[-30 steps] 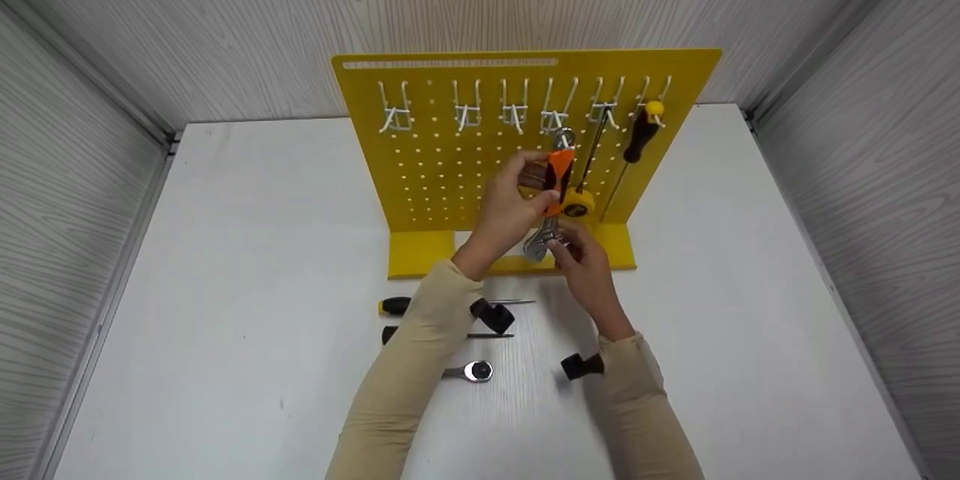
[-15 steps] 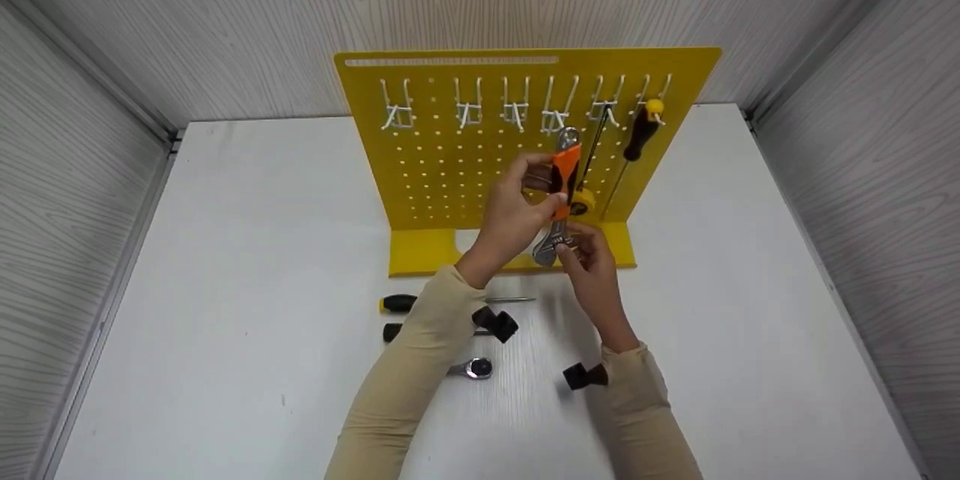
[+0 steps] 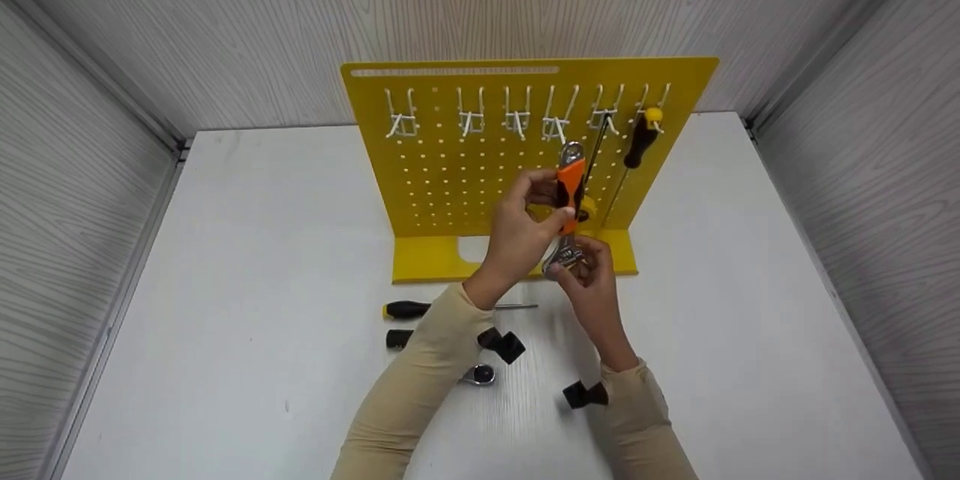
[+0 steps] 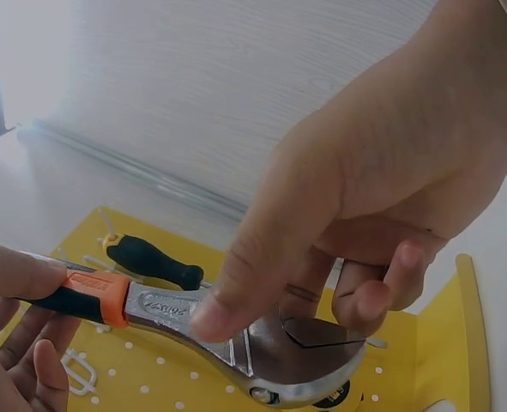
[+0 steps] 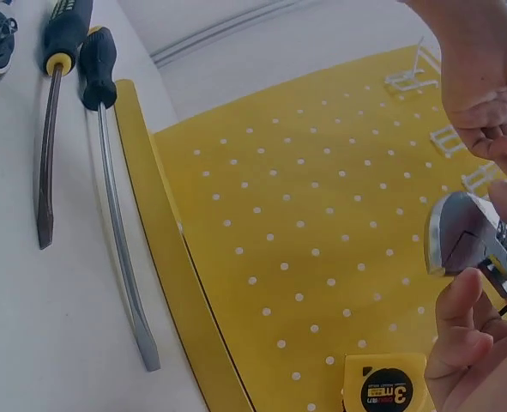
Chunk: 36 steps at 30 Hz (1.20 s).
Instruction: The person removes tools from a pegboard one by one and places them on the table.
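Note:
Both hands hold an adjustable wrench (image 3: 571,184) with an orange and black handle, in front of the yellow pegboard (image 3: 480,202). My left hand (image 3: 521,234) pinches the handle between thumb and fingers. Lower down, my right hand (image 3: 598,296) grips the metal head, its thumb on the near side. The wrench's ring end points up, close below the tip of a white hook (image 3: 556,127); the head camera shows them apart. In the left wrist view the wrench head (image 4: 296,352) shows its adjusting screw. The right wrist view shows the head (image 5: 463,232) above my right fingers.
A screwdriver (image 3: 641,141) and a yellow tape measure (image 5: 386,383) hang at the board's right. More white hooks (image 3: 471,122) line the board leftward. Two screwdrivers, one black and yellow (image 3: 407,310) and one with a dark handle (image 3: 398,339), lie before the board with a ratchet (image 3: 480,374).
The wrench has come down and slightly right, away from the hook tip that its ring end was at. Both hands have moved with it and keep their hold.

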Tool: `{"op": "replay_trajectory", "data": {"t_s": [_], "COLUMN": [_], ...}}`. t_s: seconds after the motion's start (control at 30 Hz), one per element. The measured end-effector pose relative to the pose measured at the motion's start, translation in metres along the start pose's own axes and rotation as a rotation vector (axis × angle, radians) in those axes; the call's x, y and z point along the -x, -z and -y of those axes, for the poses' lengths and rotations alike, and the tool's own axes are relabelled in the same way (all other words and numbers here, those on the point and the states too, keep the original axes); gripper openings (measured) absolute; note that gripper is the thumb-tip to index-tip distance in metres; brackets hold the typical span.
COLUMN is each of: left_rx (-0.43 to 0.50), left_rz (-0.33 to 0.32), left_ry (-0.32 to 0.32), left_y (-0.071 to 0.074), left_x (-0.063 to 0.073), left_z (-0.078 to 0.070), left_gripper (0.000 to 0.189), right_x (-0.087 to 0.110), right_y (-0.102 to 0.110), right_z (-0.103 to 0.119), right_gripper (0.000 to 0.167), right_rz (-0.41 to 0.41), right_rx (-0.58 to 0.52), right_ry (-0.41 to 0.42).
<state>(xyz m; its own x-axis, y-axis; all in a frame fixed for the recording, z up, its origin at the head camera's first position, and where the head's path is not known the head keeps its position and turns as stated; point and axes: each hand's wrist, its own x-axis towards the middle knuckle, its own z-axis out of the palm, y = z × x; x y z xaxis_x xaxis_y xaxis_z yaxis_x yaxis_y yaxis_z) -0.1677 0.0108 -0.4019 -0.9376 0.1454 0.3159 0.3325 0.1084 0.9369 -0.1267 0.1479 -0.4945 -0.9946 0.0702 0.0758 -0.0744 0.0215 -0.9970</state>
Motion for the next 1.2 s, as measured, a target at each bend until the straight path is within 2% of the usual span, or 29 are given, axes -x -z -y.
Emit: {"op": "replay_trajectory", "data": {"t_s": [0.2, 0.4, 0.83, 1.2], "left_rx": [0.027, 0.043, 0.036, 0.032], "left_rz": [-0.02, -0.028, -0.044, -0.086], "left_ry": [-0.013, 0.01, -0.012, -0.014], "left_y": [-0.002, -0.001, 0.003, 0.003], "left_x": [0.006, 0.01, 0.015, 0.016], "left_z": [-0.002, -0.003, -0.01, -0.008], "left_gripper": [0.042, 0.043, 0.043, 0.04], "right_x": [0.006, 0.012, 0.016, 0.015], "right_y": [-0.003, -0.006, -0.007, -0.005], "right_z": [0.003, 0.006, 0.009, 0.006], "right_gripper": [0.063, 0.062, 0.059, 0.054], "right_rz": [-0.032, -0.08, -0.124, -0.188], "right_rx": [0.125, 0.228, 0.24, 0.293], "right_ry": [0.021, 0.087, 0.193, 0.181]}}
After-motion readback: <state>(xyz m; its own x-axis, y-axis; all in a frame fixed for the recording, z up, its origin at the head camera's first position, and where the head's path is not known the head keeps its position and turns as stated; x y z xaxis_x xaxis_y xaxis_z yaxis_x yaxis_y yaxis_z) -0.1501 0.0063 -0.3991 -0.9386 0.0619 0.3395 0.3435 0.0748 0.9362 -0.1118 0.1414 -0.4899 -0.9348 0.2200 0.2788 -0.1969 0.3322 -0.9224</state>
